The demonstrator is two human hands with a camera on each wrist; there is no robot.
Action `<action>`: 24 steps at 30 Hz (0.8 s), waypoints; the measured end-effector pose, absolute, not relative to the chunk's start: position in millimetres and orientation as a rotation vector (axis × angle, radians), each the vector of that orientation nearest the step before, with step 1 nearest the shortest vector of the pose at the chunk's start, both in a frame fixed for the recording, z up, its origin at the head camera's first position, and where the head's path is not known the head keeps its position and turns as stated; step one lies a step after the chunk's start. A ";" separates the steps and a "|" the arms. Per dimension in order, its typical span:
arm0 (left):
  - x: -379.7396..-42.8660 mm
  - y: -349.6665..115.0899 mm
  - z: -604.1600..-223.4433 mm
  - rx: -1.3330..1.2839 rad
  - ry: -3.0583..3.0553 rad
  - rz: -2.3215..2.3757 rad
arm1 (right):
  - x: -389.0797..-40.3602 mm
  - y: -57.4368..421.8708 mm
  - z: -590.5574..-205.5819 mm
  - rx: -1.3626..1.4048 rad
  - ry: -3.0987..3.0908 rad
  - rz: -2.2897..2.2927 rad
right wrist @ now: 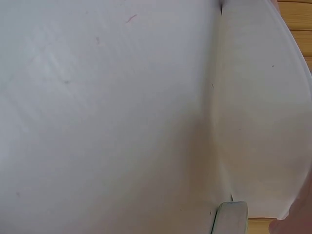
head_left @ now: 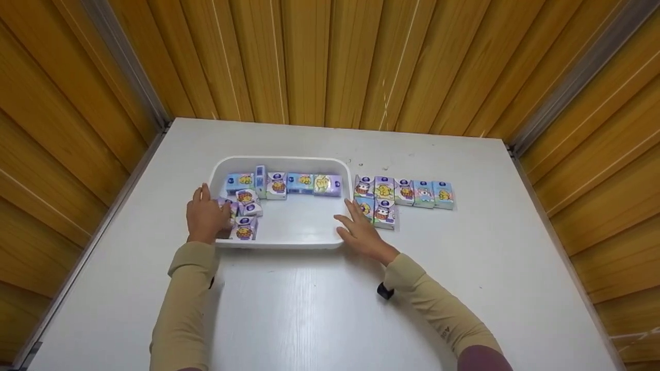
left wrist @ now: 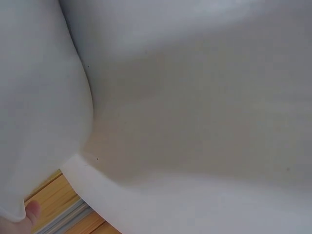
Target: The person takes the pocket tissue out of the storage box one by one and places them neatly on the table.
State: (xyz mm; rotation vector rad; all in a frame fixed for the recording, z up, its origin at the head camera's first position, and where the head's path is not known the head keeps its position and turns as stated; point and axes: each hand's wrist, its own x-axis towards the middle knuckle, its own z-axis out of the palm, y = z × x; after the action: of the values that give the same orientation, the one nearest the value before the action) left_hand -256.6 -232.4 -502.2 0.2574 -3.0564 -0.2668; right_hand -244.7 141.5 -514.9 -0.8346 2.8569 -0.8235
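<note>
In the head view a white rectangular tray stands between the two hands. My left hand grips its left wall, thumb over the inner side by the packs. On the right wall my right hand holds the rim, with spread fingers reaching over it. Small cartoon-printed tissue packs line the tray's far side, and several more crowd its left end. The wrist views show mostly the tray's outer wall and the table, with only bits of each hand at the edges.
Right of the tray, several more tissue packs lie in two rows on the white table, the closest ones right by my right fingers. Wooden-slat walls enclose the table at the back and sides.
</note>
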 end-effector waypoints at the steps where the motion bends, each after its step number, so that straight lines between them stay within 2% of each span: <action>1: -256.3 -232.3 -502.6 0.241 -3.065 -0.246 | -244.7 141.3 -515.3 -0.845 2.861 -0.833; 8: -253.3 -226.9 -504.2 0.136 -3.142 -0.132 | -244.4 141.2 -516.7 -0.850 2.869 -0.847; 16: -254.6 -218.3 -498.0 0.046 -3.242 -0.210 | -244.1 142.3 -514.1 -0.810 2.859 -0.852; 24: -256.8 -176.8 -497.9 -0.107 -3.353 -0.439 | -241.7 138.1 -513.3 -0.810 2.849 -0.873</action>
State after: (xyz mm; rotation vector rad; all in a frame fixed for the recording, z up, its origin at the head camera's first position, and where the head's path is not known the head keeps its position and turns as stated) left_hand -256.8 -176.8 -497.9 -0.1069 -3.3528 -0.4393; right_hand -241.7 138.1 -513.3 -0.8104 2.8493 -0.8729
